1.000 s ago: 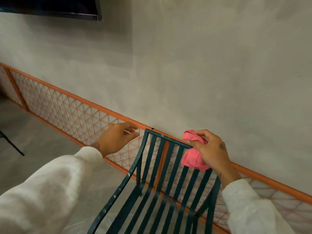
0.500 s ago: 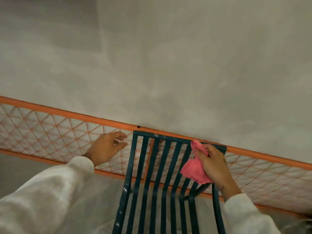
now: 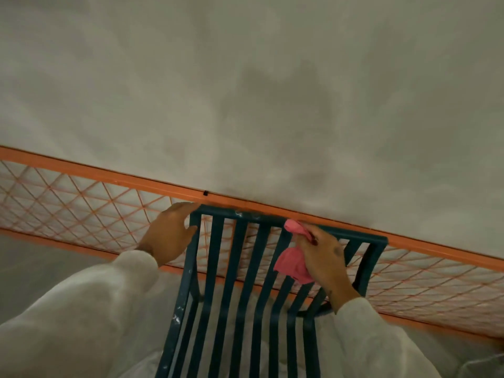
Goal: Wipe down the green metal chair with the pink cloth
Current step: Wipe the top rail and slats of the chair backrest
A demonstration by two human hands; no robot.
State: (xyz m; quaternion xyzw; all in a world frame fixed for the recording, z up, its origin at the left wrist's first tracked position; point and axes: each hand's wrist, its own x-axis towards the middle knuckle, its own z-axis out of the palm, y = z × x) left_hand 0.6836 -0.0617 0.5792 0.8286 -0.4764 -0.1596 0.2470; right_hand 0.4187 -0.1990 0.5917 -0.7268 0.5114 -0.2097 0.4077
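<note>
The green metal chair (image 3: 240,268) stands below me, its slatted back facing the wall. My left hand (image 3: 170,236) grips the top left corner of the backrest. My right hand (image 3: 324,257) holds the bunched pink cloth (image 3: 293,264) against the slats, near the right half of the top rail. One end of the cloth pokes up over the rail. Chipped paint shows on the chair's left post and top rail.
A grey plaster wall (image 3: 272,105) rises just behind the chair. An orange rail with orange diamond mesh (image 3: 81,203) runs along the wall's foot, very close to the chair's back. Grey floor (image 3: 32,268) lies at the left.
My left hand has moved right and taken hold of the chair's top left corner. My right hand with the cloth stays on the slats near the top rail. The view has tilted down.
</note>
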